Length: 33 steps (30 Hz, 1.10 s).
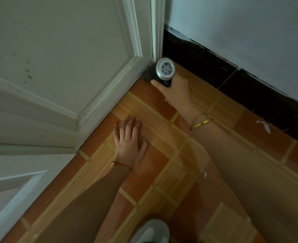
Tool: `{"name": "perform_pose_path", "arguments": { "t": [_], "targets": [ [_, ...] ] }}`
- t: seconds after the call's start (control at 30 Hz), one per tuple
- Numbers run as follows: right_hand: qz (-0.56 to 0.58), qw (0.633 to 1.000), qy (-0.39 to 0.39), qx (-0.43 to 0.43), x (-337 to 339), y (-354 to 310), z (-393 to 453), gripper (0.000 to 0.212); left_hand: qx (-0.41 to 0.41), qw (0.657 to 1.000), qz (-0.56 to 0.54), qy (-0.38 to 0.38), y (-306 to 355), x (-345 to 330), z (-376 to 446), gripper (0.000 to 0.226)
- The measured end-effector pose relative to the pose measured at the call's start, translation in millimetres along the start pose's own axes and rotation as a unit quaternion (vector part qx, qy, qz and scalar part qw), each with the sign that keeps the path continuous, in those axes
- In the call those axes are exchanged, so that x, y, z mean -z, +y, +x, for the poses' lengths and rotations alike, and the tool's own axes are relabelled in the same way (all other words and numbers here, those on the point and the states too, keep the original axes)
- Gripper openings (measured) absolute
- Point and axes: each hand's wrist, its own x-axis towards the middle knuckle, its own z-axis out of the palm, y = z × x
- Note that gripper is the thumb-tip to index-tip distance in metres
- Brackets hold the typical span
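Observation:
My right hand [175, 89] grips a small black handheld device [162, 71] with a round silver vented end cap. Its front end points into the floor corner where the white door [60, 67] meets the dark baseboard [214, 67]. My left hand [129, 140] lies flat on the orange and wood-pattern tiled floor [162, 172], fingers straight, close to the door's bottom edge. A red string bracelet sits on the left wrist and gold bracelets on the right wrist.
A pale wall [241, 32] rises above the baseboard on the right. White paint flecks [264, 125] mark the floor near the baseboard. A grey-white shoe [150, 231] shows at the bottom edge.

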Motion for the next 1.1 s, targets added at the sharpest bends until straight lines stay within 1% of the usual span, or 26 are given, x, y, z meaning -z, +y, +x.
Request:
{"name": "perform_pose_path", "arguments": {
  "t": [0.07,0.13,0.2,0.27,0.3,0.37,0.4,0.47,0.57,0.63,0.7,0.73,0.8,0.9,1.0,1.07,1.1],
  "targets": [
    [0.006,1.000,0.009,-0.012,4,0,2,0.066,0.002,1.000,-0.003,0.001,0,0,0,0.056],
    [0.009,1.000,-0.009,-0.019,5,0,0,0.064,0.002,1.000,-0.001,-0.001,-1,0,0,0.057],
    [0.009,0.998,-0.060,-0.021,4,-2,-6,0.050,0.003,1.000,0.004,-0.006,-1,-1,0,0.057],
    [0.018,0.991,-0.129,-0.023,2,-3,-17,0.036,0.004,1.000,0.008,-0.007,-1,-1,0,0.057],
    [0.022,0.987,-0.157,-0.019,1,-1,-23,0.035,0.004,1.000,0.006,-0.005,-1,-1,0,0.057],
    [0.028,0.983,-0.181,-0.011,3,2,-31,0.040,0.003,1.000,0.003,-0.004,-1,-1,-1,0.057],
    [0.026,0.984,-0.178,-0.013,6,3,-35,0.041,0.003,1.000,0.005,-0.005,-1,-1,-1,0.057],
    [0.023,0.989,-0.144,-0.023,16,6,-39,0.044,0.003,1.000,0.006,-0.007,-1,-1,-1,0.056],
    [0.008,0.998,-0.039,-0.039,36,16,-43,0.059,0.002,1.000,-0.002,-0.004,-1,-1,-2,0.055],
    [-0.022,0.998,0.023,-0.052,52,26,-48,0.066,0.010,1.000,-0.014,-0.001,1,0,-2,0.054],
    [-0.047,0.995,0.064,-0.057,68,35,-55,0.069,0.029,0.999,-0.028,0.004,6,2,0,0.052],
    [-0.050,0.994,0.072,-0.060,74,38,-59,0.069,0.036,0.999,-0.032,0.004,11,3,2,0.051],
    [-0.039,0.995,0.061,-0.074,82,41,-71,0.068,0.021,0.999,-0.029,-0.006,23,4,5,0.052],
    [-0.025,0.996,0.002,-0.091,89,37,-91,0.065,-0.049,0.998,-0.025,-0.023,47,3,13,0.051],
    [-0.055,0.994,-0.050,-0.080,97,36,-113,0.055,-0.101,0.993,-0.055,-0.037,73,-2,20,0.052],
    [-0.047,0.993,-0.042,-0.098,104,41,-126,0.051,-0.126,0.987,-0.080,-0.056,88,-7,21,0.053],
    [-0.040,0.993,-0.023,-0.109,110,44,-132,0.052,-0.136,0.984,-0.091,-0.066,94,-10,20,0.053]
  ]
}}
